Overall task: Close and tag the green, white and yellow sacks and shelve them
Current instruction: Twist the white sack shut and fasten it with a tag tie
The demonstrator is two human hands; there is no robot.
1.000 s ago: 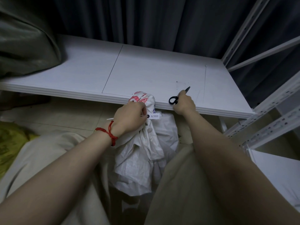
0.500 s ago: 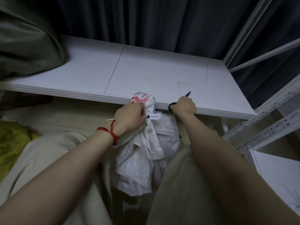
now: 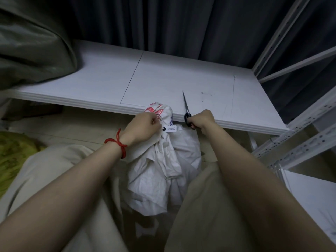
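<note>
Behind everything we see a dark curtain (image 3: 181, 24) hanging in folds. In front of it lies the white shelf (image 3: 163, 79), a wide board with a seam running down it, and the green sack (image 3: 32, 39) sits slumped on its left end. White slotted uprights (image 3: 309, 117) frame the shelf on the right.

Below the shelf's front edge, the white sack (image 3: 163, 175) stands on the floor between the person's knees in pale trousers (image 3: 209, 206). Its crumpled body hangs loose and its gathered top, printed in red, rises to overlap the shelf edge in our view. The yellow sack (image 3: 14, 157) lies on the floor at the far left, well apart from both hands.

The hands are apart, with the sack's bunched top between them. The left hand (image 3: 143, 127) is curled round the neck of the white sack from its left side, holding the gather tight. The right hand (image 3: 201, 120) is just to the right of the neck, at the shelf's front edge, not touching the sack. It grips the black handles of the scissors (image 3: 186, 106), whose blades lie together and point up and away over the shelf.

A small white tag (image 3: 171, 128) with a black dot and a printed number hangs at the neck, just beside the left hand's knuckles. A red cord bracelet (image 3: 119, 142) circles the left wrist.
</note>
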